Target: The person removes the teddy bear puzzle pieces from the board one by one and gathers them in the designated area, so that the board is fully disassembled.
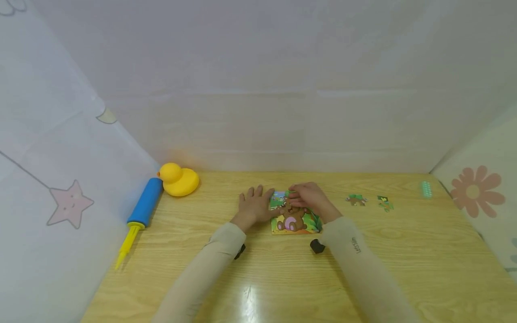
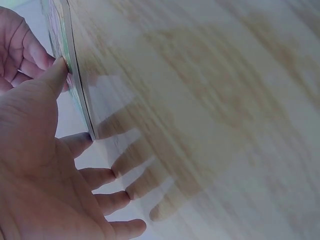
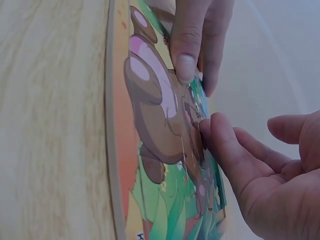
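Observation:
A jigsaw puzzle (image 1: pixel 292 223) with a brown bear picture lies flat on the wooden table between the two hands. The left hand (image 1: pixel 253 208) has its fingers spread on the table at the puzzle's left side, and its thumb presses the bear picture in the right wrist view. Over the upper part of the puzzle, the right hand (image 1: pixel 313 198) touches the surface with its fingertips; its thumb (image 3: pixel 287 127) stands apart. Seams between pieces show across the bear (image 3: pixel 162 117). Part of the upper picture is hidden under the right fingers.
Loose puzzle pieces (image 1: pixel 357 200) lie right of the puzzle, with more pieces (image 1: pixel 385 203) beyond them. A pale green studded block (image 1: pixel 426 189) sits far right. At left are a yellow rubber duck (image 1: pixel 179 180) and a blue-and-yellow hand pump (image 1: pixel 145 202). Cloth walls (image 1: pixel 242 130) border the table.

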The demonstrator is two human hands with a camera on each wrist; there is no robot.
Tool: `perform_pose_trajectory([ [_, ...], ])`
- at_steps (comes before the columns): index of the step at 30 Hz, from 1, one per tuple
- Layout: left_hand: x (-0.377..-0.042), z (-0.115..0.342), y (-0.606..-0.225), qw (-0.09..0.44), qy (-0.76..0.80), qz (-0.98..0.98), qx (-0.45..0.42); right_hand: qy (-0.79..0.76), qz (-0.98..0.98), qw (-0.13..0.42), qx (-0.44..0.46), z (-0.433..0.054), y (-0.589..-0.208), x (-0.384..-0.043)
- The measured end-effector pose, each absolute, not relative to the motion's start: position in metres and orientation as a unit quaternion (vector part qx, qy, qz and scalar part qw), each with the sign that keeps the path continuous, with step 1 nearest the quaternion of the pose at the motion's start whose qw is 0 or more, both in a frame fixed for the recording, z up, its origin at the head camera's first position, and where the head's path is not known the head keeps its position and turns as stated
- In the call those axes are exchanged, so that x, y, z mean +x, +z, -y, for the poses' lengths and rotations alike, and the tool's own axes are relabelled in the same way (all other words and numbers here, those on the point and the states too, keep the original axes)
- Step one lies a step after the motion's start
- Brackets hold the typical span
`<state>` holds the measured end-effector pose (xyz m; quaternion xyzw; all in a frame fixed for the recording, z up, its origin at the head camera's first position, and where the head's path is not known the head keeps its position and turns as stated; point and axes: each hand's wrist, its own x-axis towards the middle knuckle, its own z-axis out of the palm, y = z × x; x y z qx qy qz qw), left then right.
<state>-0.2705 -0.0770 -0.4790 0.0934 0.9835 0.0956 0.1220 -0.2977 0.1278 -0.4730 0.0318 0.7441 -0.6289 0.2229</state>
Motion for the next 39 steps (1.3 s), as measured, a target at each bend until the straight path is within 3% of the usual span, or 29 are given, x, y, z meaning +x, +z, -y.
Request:
perform_pose_trajectory([
  [17,-0.2713,0.0769,-0.4799,0.118,0.106,-0.983,0.087,-0.673,-0.688,0.268,0.048,-0.1242,-0.4719,-0.2954],
  [39,-0.2749,0.0774,-0.4815,0.121,0.095,-0.984,0.094,-0.622,-0.744,0.238,0.056,-0.1214,-0.4734,-0.3016],
])
